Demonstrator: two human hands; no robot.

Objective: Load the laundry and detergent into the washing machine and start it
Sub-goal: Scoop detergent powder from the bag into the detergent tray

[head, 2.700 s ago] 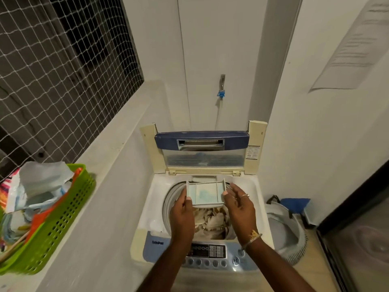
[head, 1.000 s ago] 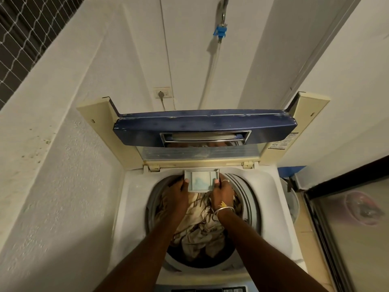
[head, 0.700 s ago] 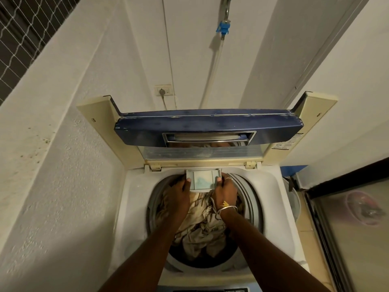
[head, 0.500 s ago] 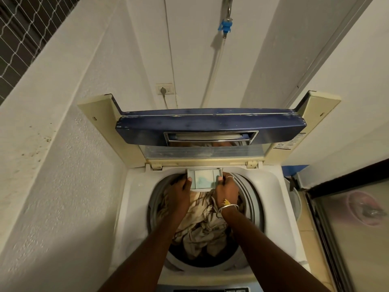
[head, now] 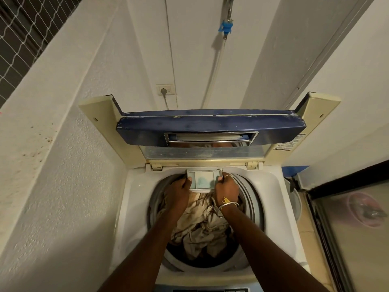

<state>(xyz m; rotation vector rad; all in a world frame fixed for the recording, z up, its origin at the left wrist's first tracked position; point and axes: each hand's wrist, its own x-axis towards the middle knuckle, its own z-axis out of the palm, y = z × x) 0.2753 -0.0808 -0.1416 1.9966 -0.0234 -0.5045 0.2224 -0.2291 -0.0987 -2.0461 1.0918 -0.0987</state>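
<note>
A white top-loading washing machine point(head: 134, 199) stands with its blue lid point(head: 210, 125) folded upright at the back. Beige laundry point(head: 200, 228) fills the drum. A small grey detergent drawer point(head: 203, 180), with pale blue powder in its middle section, sits at the back rim of the drum opening. My left hand point(head: 179, 194) grips the drawer's left side and my right hand point(head: 226, 188), with a bangle at the wrist, grips its right side. Both forearms reach over the laundry.
A white wall point(head: 63, 186) runs close along the machine's left. A wall socket point(head: 165, 90) and a tap with a blue fitting point(head: 226, 26) and hose are behind the machine. A grey bucket point(head: 294, 203) and a glass door point(head: 353, 228) lie to the right.
I have leaned in over the drum since the earliest frame. Both hands carried the drawer from above the drum to its back rim; over the last second it has edged slightly further back.
</note>
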